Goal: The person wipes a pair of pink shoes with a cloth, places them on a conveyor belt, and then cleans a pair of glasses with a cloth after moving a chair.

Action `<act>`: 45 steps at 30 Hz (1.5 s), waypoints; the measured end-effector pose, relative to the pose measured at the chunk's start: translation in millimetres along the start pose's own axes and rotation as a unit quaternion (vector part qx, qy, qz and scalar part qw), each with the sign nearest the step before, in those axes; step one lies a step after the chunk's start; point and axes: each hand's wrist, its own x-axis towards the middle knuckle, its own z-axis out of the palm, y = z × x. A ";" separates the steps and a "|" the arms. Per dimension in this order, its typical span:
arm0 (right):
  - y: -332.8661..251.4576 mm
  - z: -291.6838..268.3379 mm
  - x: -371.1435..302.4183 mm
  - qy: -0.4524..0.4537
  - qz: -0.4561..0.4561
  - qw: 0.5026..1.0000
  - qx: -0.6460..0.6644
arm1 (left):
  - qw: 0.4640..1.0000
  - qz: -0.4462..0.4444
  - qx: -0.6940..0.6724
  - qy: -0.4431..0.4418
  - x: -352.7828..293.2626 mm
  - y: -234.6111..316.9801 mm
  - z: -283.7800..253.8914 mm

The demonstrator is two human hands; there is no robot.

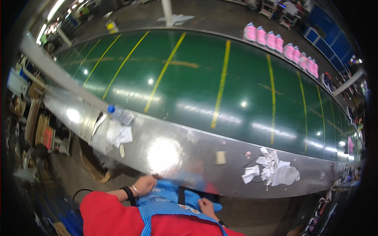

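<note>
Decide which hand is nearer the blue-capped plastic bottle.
Left: in the picture, the left hand is below and slightly right of the plastic bottle; the right hand is lower, farther right.

Metal bench (201, 167), bottle (122, 116), white scraps (269, 170), beige block (220, 157)

At your 12 o'clock, the worktop (197, 153) runs crosswise, with the conveyor belt (197, 88) behind it. On the worktop, you have a bottle (124, 117) at 11, just behind some paper (119, 134), a small block (220, 157) at 1 and scraps (269, 167) at 2. Shoes (289, 51) line the belt's far side at 1. Your apron (159, 195) lies at the near edge, between your left and right fingers (203, 202).
</note>
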 end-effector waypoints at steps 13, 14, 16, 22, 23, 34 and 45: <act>-34.8 37.1 13.3 0.142 -0.258 0.946 -0.140 | 0.959 -0.044 -0.079 0.269 -87.1 -72.8 50.8; -36.1 36.1 10.9 0.176 -0.236 0.946 -0.138 | 0.946 -0.039 -0.082 0.311 -82.6 -81.9 39.5; -35.7 36.9 -0.9 0.176 -0.195 0.961 -0.090 | 0.916 -0.020 -0.072 0.395 -69.8 -89.5 1.5; -9.3 64.7 -26.3 0.138 -0.228 0.957 -0.110 | 0.849 -0.001 -0.006 0.528 14.9 -163.9 -115.7; -4.9 68.5 -28.2 0.141 -0.223 0.958 -0.115 | 0.845 -0.044 -0.007 0.533 28.7 -170.9 -127.8; -12.5 74.9 -19.7 0.121 -0.147 0.971 -0.148 | 0.860 -0.176 0.026 0.479 73.4 -191.7 -154.6; -40.4 76.1 -0.8 0.082 -0.178 0.973 -0.125 | 0.816 0.056 -0.126 0.561 31.7 -148.3 -206.5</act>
